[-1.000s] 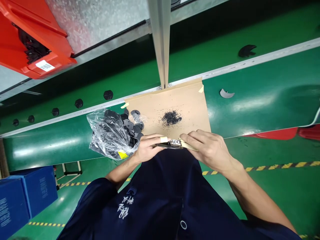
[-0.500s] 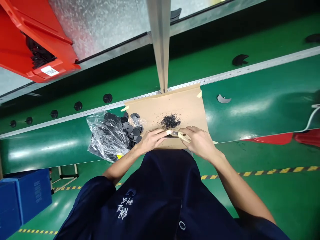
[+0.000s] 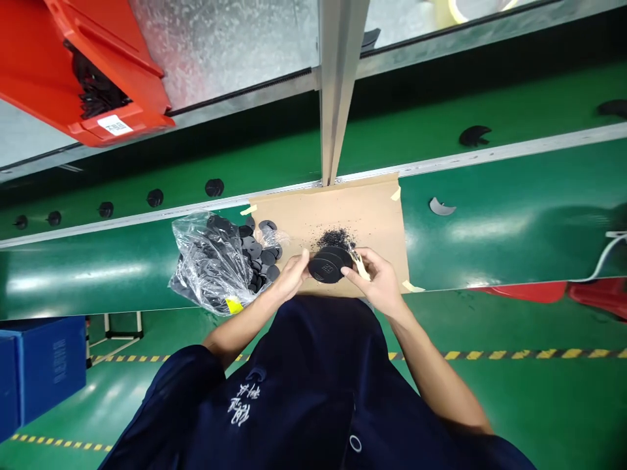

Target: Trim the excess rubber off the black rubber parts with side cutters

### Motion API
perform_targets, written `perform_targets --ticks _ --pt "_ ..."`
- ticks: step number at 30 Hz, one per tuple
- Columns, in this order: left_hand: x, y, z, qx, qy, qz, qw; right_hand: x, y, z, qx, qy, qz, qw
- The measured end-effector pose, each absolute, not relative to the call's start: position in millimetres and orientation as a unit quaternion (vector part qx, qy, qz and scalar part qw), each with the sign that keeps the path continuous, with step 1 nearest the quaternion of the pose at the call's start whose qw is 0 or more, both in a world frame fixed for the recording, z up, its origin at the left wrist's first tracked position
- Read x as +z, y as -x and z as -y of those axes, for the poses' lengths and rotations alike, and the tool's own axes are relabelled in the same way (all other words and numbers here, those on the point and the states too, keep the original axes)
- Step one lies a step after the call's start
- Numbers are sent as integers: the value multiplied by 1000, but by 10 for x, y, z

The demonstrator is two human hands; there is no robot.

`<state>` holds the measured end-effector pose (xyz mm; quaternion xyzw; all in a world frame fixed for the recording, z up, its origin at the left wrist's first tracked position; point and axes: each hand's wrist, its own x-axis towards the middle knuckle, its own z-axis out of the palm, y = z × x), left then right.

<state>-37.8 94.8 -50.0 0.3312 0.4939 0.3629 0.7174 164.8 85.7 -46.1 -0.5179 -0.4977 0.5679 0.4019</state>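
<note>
Bridging both hands (image 3: pixel 291 277) (image 3: pixel 383 286) is an apparently round black piece (image 3: pixel 325 267).

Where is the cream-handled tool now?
In the head view, the cream-handled tool is in the right hand, just right of the black disc.

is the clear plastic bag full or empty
Not empty: dark pieces show through the bag; whether it's completely full, I cannot tell.

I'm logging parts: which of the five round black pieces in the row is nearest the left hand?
The row's right-end piece, nearest the left hand and metal post; the other four lie farther left.
</note>
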Motion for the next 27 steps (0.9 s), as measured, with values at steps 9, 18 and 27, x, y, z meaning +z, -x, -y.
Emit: perform_targets --ticks 9,18,27 --pt "-728 529 -1034 319 -450 -504 664 -504 -1570 -820 349 552 627 425" --pt "-940 1393 -2636 250 -612 -669 340 -1540 -1683 -615 324 588 723 164" --pt "-1206 1580 -3608 192 -654 -685 257 -1920 -1755 -205 224 626 743 75"
